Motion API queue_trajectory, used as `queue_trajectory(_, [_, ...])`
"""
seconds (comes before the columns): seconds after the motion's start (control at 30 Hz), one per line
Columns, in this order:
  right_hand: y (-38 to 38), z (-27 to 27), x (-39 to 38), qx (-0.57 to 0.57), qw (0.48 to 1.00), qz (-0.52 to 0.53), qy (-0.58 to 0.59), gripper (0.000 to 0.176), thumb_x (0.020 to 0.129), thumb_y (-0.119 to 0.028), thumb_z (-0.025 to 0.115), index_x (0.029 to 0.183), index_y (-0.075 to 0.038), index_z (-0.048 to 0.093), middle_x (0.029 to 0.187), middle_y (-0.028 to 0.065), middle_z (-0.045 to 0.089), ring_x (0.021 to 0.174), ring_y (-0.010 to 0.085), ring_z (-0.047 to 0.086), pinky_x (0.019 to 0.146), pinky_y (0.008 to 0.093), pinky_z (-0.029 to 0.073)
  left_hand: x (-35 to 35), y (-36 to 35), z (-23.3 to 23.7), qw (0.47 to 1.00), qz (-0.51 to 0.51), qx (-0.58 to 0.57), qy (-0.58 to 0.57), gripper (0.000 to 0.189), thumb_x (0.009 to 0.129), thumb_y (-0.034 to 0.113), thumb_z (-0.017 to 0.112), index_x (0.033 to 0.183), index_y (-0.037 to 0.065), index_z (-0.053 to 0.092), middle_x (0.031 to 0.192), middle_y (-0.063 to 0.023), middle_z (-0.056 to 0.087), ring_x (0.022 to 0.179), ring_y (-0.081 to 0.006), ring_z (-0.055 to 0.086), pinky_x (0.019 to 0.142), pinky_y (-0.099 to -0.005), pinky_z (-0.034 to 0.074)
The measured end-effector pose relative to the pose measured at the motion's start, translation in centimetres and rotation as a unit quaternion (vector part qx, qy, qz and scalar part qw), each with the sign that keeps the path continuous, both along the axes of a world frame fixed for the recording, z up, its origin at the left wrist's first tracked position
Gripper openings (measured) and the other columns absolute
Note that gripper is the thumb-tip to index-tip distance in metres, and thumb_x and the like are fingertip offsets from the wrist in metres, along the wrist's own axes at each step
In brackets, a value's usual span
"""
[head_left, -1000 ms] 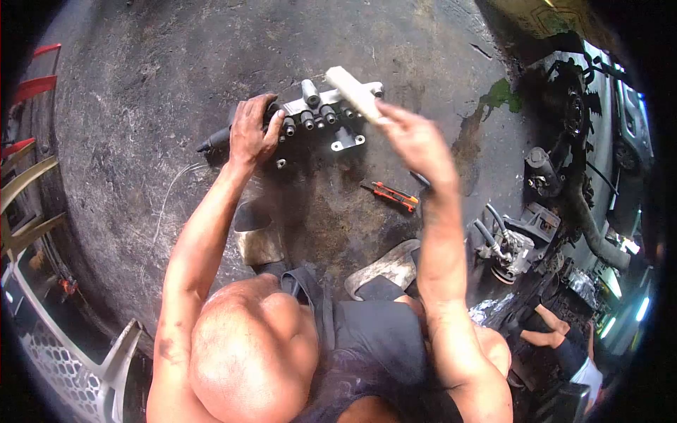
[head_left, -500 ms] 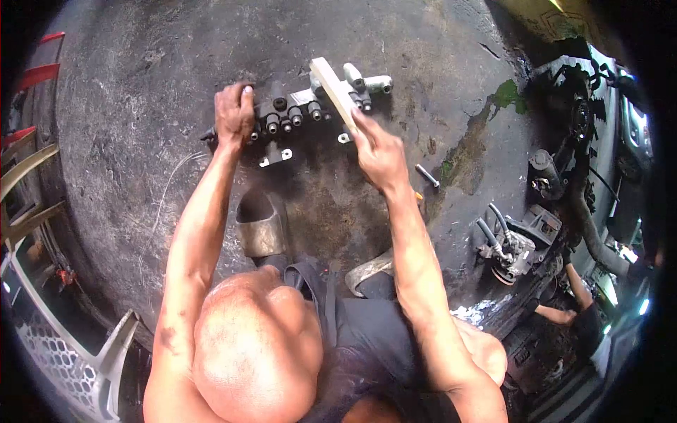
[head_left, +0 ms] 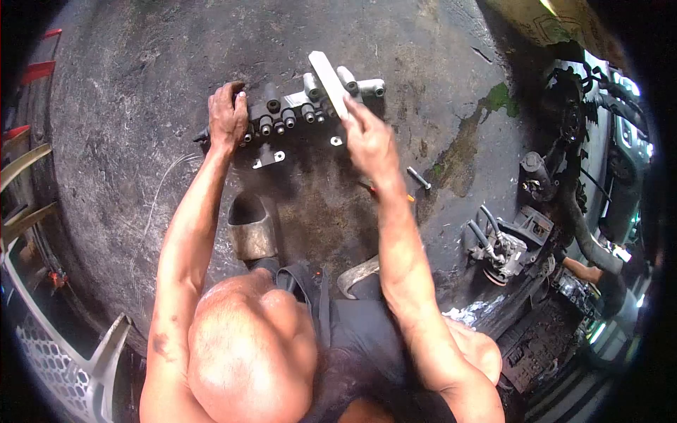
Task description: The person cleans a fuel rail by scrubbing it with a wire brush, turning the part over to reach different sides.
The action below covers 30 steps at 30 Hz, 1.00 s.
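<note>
My left hand [head_left: 227,118] is closed around the left end of a dark metal manifold [head_left: 288,118] on the floor. A row of short round fittings lines the manifold, and pale pipe stubs [head_left: 371,87] stick out at its right end. In my right hand [head_left: 372,146] is a pale flat bar [head_left: 326,79], held by its near end and slanting up and left across the manifold. The underside of the bar is hidden. Two small bracket tabs show at the manifold's near side, one of them a light tab [head_left: 270,160].
A bolt [head_left: 419,178] lies right of my right forearm. Further right are a pump-like part with hoses [head_left: 502,247] and a dark cylinder [head_left: 538,169]. Another person's arm [head_left: 582,269] shows at the right edge. White grille panels [head_left: 53,352] stand at the left.
My right hand and the pale bar have shifted slightly up and left over the manifold. My left hand keeps its hold. The other person's hands have mostly gone out of sight.
</note>
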State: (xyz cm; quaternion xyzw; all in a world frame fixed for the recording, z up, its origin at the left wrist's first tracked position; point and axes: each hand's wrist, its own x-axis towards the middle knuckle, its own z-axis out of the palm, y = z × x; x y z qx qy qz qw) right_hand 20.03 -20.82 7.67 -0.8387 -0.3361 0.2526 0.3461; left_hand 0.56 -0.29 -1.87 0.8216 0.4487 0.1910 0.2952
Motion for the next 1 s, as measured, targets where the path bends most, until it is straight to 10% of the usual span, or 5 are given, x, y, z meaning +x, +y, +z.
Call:
queue_trajectory(0.27, [-2.4, 8.1, 0.9, 0.008, 0.995, -0.072, 0.074, 0.038, 0.097, -0.021, 0.058, 0.132, -0.008, 0.061, 0.125, 0.0173, 0.065, 0.112, 0.0228, 0.066, 0.092, 0.0319, 0.052, -0.6, -0.4, 0.1, 1.000, 0.003, -0.018, 0.006, 0.028, 0.094, 0.015, 0.054, 0.120, 0.006, 0.062, 0.118, -0.0154, 0.064, 0.117, -0.0331, 0.056, 0.102, -0.0419, 0.042])
queue_trajectory(0.43, [0.8, 2.3, -1.7, -0.054, 0.998, -0.012, -0.015, 0.039, 0.095, -0.022, 0.056, 0.132, -0.007, 0.060, 0.117, 0.0222, 0.065, 0.107, 0.0374, 0.065, 0.093, 0.0403, 0.052, -0.4, -0.3, 0.2, 1.000, 0.001, -0.009, -0.001, 0.028, 0.095, 0.015, 0.053, 0.120, 0.006, 0.061, 0.118, -0.0164, 0.063, 0.116, -0.0346, 0.057, 0.102, -0.0426, 0.042])
queue_trajectory(0.9, [0.2, 1.9, -3.4, -0.015, 0.997, 0.076, -0.012, 0.032, 0.094, -0.017, 0.060, 0.124, -0.009, 0.063, 0.107, 0.0222, 0.069, 0.097, 0.0402, 0.067, 0.082, 0.0440, 0.055, -1.8, -0.8, -0.8, 0.997, 0.014, 0.070, -0.013, 0.027, 0.095, 0.016, 0.053, 0.118, 0.002, 0.061, 0.111, -0.0184, 0.062, 0.108, -0.0363, 0.058, 0.096, -0.0441, 0.045])
queue_trajectory(1.0, [4.2, 3.4, -0.3, -0.071, 0.991, 0.109, -0.027, 0.037, 0.097, -0.020, 0.060, 0.134, -0.016, 0.060, 0.105, 0.0204, 0.070, 0.088, 0.0269, 0.071, 0.078, 0.0342, 0.054, -1.8, -0.8, -0.6, 0.998, 0.015, 0.064, -0.001, 0.028, 0.095, 0.016, 0.053, 0.118, 0.002, 0.061, 0.113, -0.0186, 0.063, 0.109, -0.0362, 0.058, 0.097, -0.0437, 0.045])
